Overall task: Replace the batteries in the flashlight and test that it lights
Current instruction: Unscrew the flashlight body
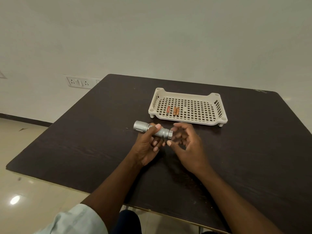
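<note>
A silver metal flashlight (152, 130) with a knurled barrel is gripped in the left hand (146, 146). Beyond the right hand (187, 146), a perforated cream plastic tray (211, 121) is seen on the matt, dark wood-grain table (84, 141).

Batteries (173, 110) in tray (185, 94); flashlight (152, 129) before it.

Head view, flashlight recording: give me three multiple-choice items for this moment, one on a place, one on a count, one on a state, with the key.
1. Where do the batteries lie?
A. In the white tray
B. On the bare table
C. In the right hand

2. How many batteries show in the tray?
A. One
B. Three
C. Five

3. How is the flashlight held?
A. It lies untouched on the table
B. The left hand grips its body
C. It stands upright in the tray

Key: 1 A, they rest on the tray's perforated floor. 2 B, one red and two orange-gold. 3 B, left fingers wrap the barrel, while the right hand is at the tail end.
</note>
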